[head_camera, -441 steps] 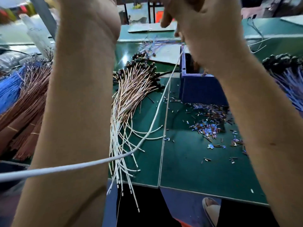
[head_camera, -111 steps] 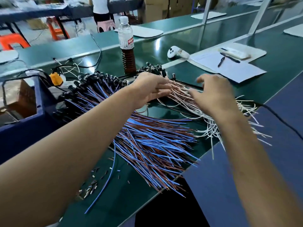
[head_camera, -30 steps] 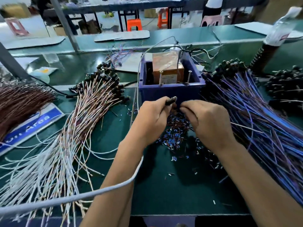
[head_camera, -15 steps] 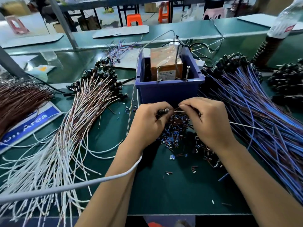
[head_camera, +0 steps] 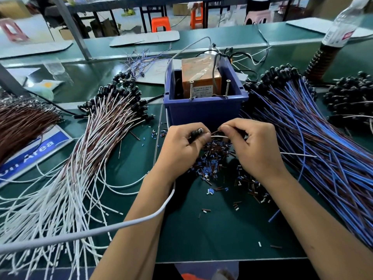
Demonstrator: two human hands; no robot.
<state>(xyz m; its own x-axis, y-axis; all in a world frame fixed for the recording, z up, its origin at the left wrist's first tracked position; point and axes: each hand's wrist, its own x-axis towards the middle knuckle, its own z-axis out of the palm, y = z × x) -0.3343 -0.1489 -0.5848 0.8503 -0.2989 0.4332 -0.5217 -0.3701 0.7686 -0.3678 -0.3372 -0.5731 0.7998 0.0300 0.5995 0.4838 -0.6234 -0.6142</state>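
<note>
Currently: left hand (head_camera: 181, 147) clenched round black connector (head_camera: 198, 131); right hand (head_camera: 253, 147) pinching white wire (head_camera: 219, 136) just right of left thumb, above offcut pile (head_camera: 210, 165). Judged step: dressing wire end. Advise short span between the 2 hands, firm pinch, steady pull, no kinks.
</note>
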